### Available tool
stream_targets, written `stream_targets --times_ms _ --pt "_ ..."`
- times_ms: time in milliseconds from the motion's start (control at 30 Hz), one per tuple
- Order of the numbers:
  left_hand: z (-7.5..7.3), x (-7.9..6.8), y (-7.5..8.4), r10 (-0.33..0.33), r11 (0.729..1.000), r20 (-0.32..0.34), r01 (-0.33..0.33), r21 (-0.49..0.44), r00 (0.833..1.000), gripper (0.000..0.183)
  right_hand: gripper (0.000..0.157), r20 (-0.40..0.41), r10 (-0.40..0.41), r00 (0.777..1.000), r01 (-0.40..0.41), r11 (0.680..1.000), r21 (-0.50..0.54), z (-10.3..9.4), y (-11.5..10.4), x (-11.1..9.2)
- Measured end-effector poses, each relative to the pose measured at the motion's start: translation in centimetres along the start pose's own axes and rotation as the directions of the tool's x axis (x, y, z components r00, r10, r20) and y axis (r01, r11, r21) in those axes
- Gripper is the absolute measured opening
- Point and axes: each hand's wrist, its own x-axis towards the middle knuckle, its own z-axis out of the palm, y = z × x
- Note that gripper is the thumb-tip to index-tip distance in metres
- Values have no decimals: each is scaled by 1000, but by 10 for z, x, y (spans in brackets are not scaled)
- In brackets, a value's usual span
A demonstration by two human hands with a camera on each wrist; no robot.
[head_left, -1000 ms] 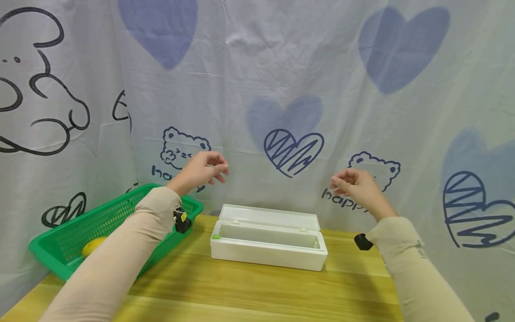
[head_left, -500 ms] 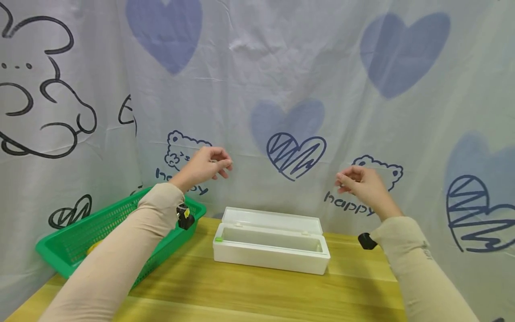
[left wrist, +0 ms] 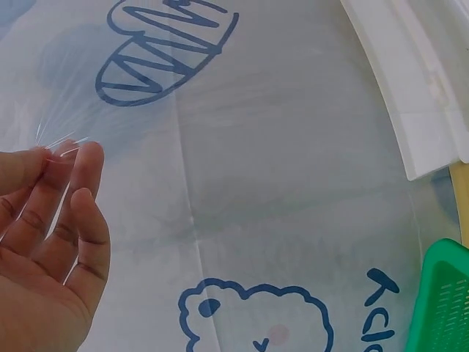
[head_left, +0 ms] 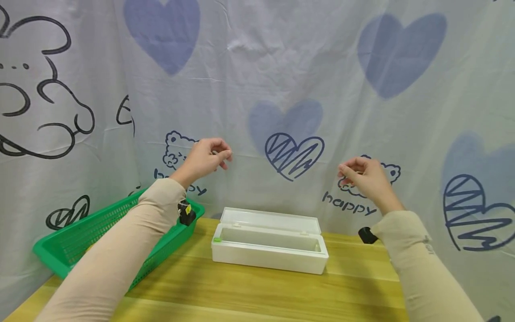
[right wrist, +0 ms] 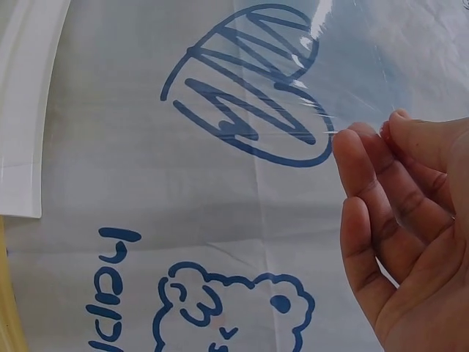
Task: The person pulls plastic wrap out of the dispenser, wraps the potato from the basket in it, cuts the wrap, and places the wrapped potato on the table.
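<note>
A sheet of clear cling film (right wrist: pixel 363 88) shows by its fine creases and glints in both wrist views. My left hand (head_left: pixel 205 157) pinches one side between thumb and fingertips, and my right hand (head_left: pixel 367 177) pinches the other. In the head view the film itself is barely visible. Both hands are raised well above a white cling film dispenser box (head_left: pixel 267 262), one to each side. Its lid (head_left: pixel 269 220) is tipped back, and a small green slider (head_left: pixel 217 239) sits at the left of its front edge.
A green plastic basket (head_left: pixel 52 257) stands at the left, partly behind my left sleeve, with something yellow (head_left: pixel 89 247) in it. The wooden table (head_left: pixel 257 295) lies beneath. A printed curtain (head_left: pixel 241 58) hangs close behind the box.
Both hands have risen slightly, still apart with the film pinched between them. The head view has shifted a little. The box and basket stay where they were.
</note>
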Motion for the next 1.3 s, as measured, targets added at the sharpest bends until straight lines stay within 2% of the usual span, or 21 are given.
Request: stream_targets --times_ms 267,867,1033,1300 --pt "-3 3 7 9 1000 -33 -8 5 999 16 40 -45 -2 999 2 1000 -9 -3 -6 2" --pt "-8 4 17 -2 1000 -39 2 2 999 18 44 -59 -8 998 7 1000 -5 -8 -11 1" --pt "-9 3 18 3 1000 -41 -3 -2 999 19 43 -71 -12 997 12 1000 -5 -9 -10 1" --pt "-13 -2 22 24 999 -49 -25 -24 999 16 49 -72 14 997 -12 1000 29 -12 -12 -1"
